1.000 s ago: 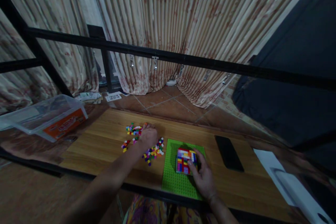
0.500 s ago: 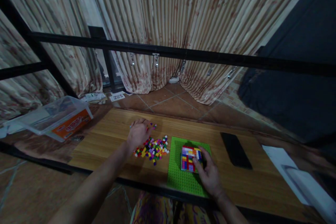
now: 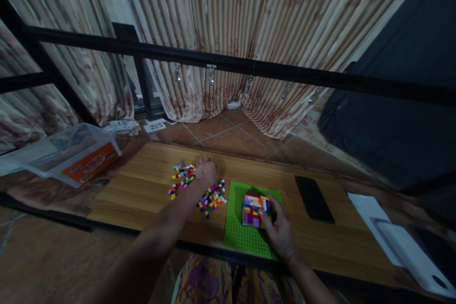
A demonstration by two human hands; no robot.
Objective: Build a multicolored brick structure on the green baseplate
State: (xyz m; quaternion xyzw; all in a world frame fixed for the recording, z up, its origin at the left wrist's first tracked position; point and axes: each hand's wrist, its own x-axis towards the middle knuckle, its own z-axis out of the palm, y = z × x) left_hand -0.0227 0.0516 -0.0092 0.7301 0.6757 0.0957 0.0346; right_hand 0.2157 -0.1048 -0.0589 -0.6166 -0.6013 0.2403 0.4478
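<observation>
A square block of multicoloured toy bricks (image 3: 252, 210) is over the green baseplate (image 3: 237, 235). My right hand (image 3: 281, 230) grips its right side, thumb on top and fingers around the far edge. Whether the block touches the baseplate, I cannot tell. To the left, a pile of small loose toy bricks (image 3: 213, 198) in many colours is spread on the wooden table. My left hand (image 3: 207, 171) is at the far side of this pile, back of the hand up, fingers curled down. Its fingertips are hidden, so anything between them does not show.
A black phone-like slab (image 3: 314, 199) lies right of the baseplate on the wooden table (image 3: 142, 190). A clear plastic box (image 3: 89, 147) with an orange label stands off the left end. White papers (image 3: 374, 218) are at the right. A black rail (image 3: 228, 61) crosses beyond the table.
My left hand has moved right across the pile, uncovering loose bricks on its left side. The right hand keeps its grip on the brick block. The whole view has shifted slightly.
</observation>
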